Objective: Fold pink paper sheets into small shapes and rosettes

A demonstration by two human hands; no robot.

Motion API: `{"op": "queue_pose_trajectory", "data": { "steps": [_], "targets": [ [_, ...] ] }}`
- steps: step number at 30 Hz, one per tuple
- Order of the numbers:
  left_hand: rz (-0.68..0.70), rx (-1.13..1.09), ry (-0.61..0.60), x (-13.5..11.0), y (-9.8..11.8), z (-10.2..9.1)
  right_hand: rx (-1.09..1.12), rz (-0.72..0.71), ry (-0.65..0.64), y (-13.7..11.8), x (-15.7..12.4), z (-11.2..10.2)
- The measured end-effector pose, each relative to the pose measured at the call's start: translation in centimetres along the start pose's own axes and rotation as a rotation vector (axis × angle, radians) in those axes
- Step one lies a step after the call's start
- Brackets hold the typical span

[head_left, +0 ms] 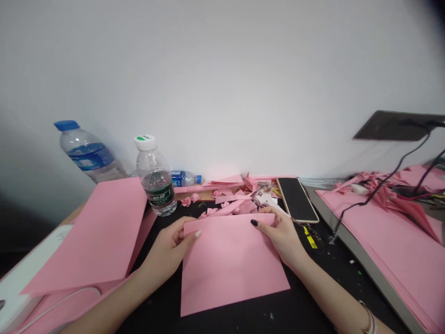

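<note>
As we hold a pink sheet (232, 264) between both hands, its lower edge comes nearest to us, slanting over the black work surface (313, 301) below our grip. Our right forearm, behind that grip, wears a bracelet (371, 319). Our left hand (172, 241) pinches the sheet's far left corner, its thumb on the face and its fingers bent behind; our right hand (283, 236) pinches near the far right corner likewise, its black-nailed thumb flat on the paper. Left of our grip, other pink paper (95, 232) lies tilted over a white object (21, 278); well to the right of it, a stack of pink paper (389, 246) bears crumpled pieces (385, 197) towards its far end. A yellow tag (310, 238) sits near our right hand, and past it a phone (297, 200) lies screen up. Straight past the held edge we see a heap of pink scraps (231, 208), with a white tool (267, 199) on its right. Beyond our left hand stands a bottle with a white cap (158, 188); a small bottle (179, 178) lies behind it, and farther left a blue-capped bottle (90, 156) tilts. Past everything rises the wall (222, 83), with a dark socket plate (387, 126) far to the right.
</note>
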State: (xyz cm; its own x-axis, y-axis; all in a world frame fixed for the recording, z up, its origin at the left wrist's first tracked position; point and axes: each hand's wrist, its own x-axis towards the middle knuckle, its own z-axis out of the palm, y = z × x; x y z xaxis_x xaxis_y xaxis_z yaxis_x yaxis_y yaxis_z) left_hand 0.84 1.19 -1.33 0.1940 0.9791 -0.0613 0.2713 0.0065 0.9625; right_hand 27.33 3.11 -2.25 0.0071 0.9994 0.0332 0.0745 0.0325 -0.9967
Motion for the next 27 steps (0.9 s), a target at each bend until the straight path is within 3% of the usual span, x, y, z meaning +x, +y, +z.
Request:
{"op": "queue_pose_trajectory", "data": {
  "steps": [8,22,27],
  "targets": [
    [-0.023,-0.071,-0.023,0.07,0.33,0.12,-0.187,-0.116,0.085,0.23,-0.05,0.14],
    [-0.011,-0.062,-0.020,-0.15,0.49,0.21,-0.270,-0.153,0.085,0.26,-0.01,-0.18],
    [-0.016,-0.081,-0.025,-0.19,0.49,0.18,-0.304,-0.210,0.022,-0.35,0.31,-0.36]
  ]
}}
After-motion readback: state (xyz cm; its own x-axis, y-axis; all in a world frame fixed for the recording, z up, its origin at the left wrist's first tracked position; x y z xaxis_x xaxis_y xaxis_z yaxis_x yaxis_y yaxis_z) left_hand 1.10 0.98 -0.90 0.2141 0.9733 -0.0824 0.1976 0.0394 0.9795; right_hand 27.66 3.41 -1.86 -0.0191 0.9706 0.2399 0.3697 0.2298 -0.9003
